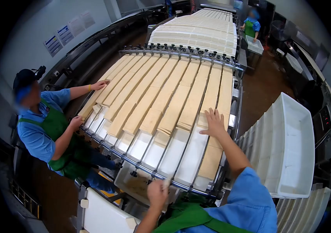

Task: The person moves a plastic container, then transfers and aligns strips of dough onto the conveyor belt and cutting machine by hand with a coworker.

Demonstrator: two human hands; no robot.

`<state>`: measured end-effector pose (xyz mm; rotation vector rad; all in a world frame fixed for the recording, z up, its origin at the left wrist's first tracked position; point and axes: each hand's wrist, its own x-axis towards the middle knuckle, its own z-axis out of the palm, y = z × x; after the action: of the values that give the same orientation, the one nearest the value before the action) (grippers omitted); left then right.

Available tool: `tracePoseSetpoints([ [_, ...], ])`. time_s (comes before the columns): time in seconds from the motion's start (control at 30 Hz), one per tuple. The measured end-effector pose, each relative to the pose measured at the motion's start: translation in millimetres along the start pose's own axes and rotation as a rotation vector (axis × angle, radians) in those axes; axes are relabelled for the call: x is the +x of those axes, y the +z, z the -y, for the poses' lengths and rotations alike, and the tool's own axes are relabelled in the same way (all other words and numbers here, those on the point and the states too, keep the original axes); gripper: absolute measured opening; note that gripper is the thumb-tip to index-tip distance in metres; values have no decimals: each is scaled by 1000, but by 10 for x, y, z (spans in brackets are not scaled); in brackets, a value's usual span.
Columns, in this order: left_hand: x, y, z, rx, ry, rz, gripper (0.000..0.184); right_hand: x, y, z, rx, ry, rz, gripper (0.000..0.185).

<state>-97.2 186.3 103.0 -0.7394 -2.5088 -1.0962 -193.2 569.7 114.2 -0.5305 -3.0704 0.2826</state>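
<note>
Long rows of pale tan, flat slabs (165, 93) lie in lanes on a white conveyor belt (173, 149), split by thin metal rods. My right hand (216, 123) rests with fingers spread on the slabs of the right-hand lanes. Below it, one more tan slab (211, 161) lies near the belt's front end. Just past the metal end bar (134, 157), my left hand (157, 193) is closed, blurred by motion. A pale bit shows at its fingers, too smeared to name.
At the left edge a co-worker (52, 128) in a green apron has both hands at the leftmost row. Stacked white tubs (297, 147) stand on the right. Under the belt end sits a bin (128, 176) with scraps. Another person (251, 27) stands far back.
</note>
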Motion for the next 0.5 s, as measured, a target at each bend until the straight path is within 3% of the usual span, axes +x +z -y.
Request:
tracePoseSetpoints([
  [0.07,-212,-230,340,-7,-297,-147,17,147,55,14,-79,-26,26,117],
  [0.1,-313,-397,485,30,-541,-41,30,221,77,16,-168,-53,53,122],
  [0.17,-444,-586,596,203,-462,-147,47,332,108,32,-238,-50,43,123],
  [0.2,-670,-658,709,206,-460,-150,47,401,140,8,-255,-48,22,122],
  [0.23,-996,-732,850,263,-532,-133,55,465,147,-6,-271,-44,1,120],
  [0.27,-1209,-802,969,322,-603,-117,63,469,-19,26,-328,-82,30,99],
  [0.3,-1324,-846,913,385,-647,-101,57,557,-7,2,-326,-84,29,99],
  [0.4,-1810,-836,1113,562,-660,-37,46,673,107,-88,-281,-44,-92,71],
  [0.5,-2385,-745,1438,742,-591,97,43,694,535,-165,-353,-97,-269,78],
])
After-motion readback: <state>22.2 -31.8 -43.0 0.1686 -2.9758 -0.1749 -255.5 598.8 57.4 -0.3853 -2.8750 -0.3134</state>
